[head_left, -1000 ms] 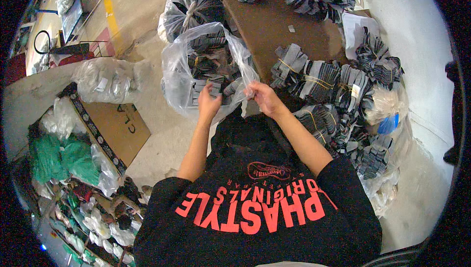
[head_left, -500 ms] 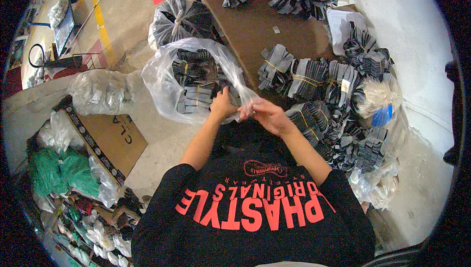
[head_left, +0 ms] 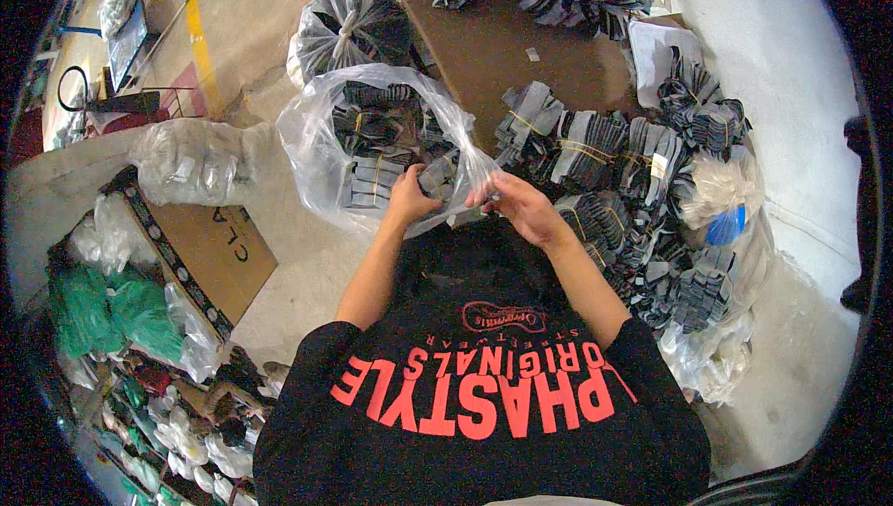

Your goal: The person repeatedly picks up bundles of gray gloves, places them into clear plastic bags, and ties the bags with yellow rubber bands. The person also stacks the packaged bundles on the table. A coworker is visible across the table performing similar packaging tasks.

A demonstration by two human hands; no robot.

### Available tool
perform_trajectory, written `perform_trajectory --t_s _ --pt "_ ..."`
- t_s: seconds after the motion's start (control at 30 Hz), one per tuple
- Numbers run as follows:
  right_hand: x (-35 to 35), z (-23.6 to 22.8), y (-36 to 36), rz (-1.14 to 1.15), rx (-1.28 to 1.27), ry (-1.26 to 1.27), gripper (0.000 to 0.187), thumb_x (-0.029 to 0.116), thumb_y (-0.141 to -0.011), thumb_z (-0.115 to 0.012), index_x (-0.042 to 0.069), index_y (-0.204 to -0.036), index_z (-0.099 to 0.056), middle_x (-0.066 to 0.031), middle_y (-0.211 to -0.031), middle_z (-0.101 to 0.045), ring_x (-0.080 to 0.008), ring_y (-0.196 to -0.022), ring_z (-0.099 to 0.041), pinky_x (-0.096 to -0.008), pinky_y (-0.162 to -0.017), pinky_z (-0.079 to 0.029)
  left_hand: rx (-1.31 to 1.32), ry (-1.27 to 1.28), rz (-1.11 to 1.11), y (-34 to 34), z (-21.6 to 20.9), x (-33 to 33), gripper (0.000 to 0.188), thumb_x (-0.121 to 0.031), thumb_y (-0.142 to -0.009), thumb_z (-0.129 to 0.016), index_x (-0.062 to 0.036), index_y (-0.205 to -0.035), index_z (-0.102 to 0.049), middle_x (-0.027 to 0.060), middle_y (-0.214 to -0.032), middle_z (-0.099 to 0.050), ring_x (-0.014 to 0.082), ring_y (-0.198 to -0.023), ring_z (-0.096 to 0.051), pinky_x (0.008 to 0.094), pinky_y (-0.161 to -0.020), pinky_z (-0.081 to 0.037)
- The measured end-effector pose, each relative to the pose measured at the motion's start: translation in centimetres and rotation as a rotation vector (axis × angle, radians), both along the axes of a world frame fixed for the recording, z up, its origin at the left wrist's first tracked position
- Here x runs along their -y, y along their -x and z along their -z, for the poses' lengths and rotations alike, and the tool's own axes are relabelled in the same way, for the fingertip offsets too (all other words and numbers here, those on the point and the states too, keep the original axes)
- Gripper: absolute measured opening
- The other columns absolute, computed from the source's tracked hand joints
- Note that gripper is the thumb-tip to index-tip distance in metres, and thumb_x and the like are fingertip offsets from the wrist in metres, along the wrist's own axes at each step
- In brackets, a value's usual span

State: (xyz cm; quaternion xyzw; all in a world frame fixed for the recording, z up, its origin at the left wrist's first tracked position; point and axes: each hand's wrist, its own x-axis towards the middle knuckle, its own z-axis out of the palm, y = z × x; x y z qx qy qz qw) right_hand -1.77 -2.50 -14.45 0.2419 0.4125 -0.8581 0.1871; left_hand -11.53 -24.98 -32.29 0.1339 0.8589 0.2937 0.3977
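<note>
1. An open clear plastic bag stands just left of the brown tabletop, its mouth wide and facing up.
2. Inside it lie dark and gray bundles of flat strips; the pale gray bundle nearest the person shows a thin band, and a loose-looking gray bundle sits to its right.
3. Beyond the open bag is a knotted clear bag with dark contents.
4. To the left, a cardboard box lies tilted beside a green bag; what the box holds is hidden.
5. More banded bundles crowd the near side of the tabletop.
6. Of the 2 hands, the left hand reaches into the mouth, thumb and fingers parted in a C at the right-hand gray bundle; I cannot tell whether it grips.
7. The right hand pinches the bag's gathered rim, fingers bent; both forearms angle inward.
</note>
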Motion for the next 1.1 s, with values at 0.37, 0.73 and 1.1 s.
perform_trajectory --t_s 0.37,0.73,1.1 --pt "3.6 -1.0 -1.0 -0.112 -0.163 0.169 0.041 0.038 -0.104 -0.049 0.001 -0.116 -0.065 -0.0132 -0.119 -0.066 -0.0224 -0.117 -0.059 -0.0334 -0.102 -0.040 -0.457 0.129 0.599 -1.4 2.3 -6.5 0.082 -0.035 -0.070 -0.083 -0.0107 -0.139 -0.048 0.0167 -0.129 -0.058 0.0363 -0.125 -0.053 0.0647 -0.100 -0.043" --pt "6.0 -3.1 -0.8 -0.175 -0.271 -0.034 0.036 0.034 -0.105 -0.053 0.002 -0.116 -0.065 -0.0087 -0.117 -0.065 -0.0195 -0.119 -0.056 -0.0348 -0.109 -0.036 -0.277 -0.005 0.658 0.1 4.1 -7.9 0.083 -0.035 -0.071 -0.083 -0.0099 -0.141 -0.047 0.0162 -0.131 -0.057 0.0349 -0.126 -0.053 0.0615 -0.101 -0.043" --pt "7.8 -2.2 0.0 -0.116 -0.449 -0.331 0.040 0.033 -0.101 -0.059 -0.003 -0.116 -0.065 -0.0157 -0.112 -0.068 -0.0246 -0.108 -0.061 -0.0377 -0.096 -0.046 -0.145 -0.115 0.677 2.6 4.0 -5.3 0.084 -0.035 -0.072 -0.083 -0.0092 -0.142 -0.045 0.0157 -0.133 -0.056 0.0336 -0.127 -0.052 0.0582 -0.102 -0.043"
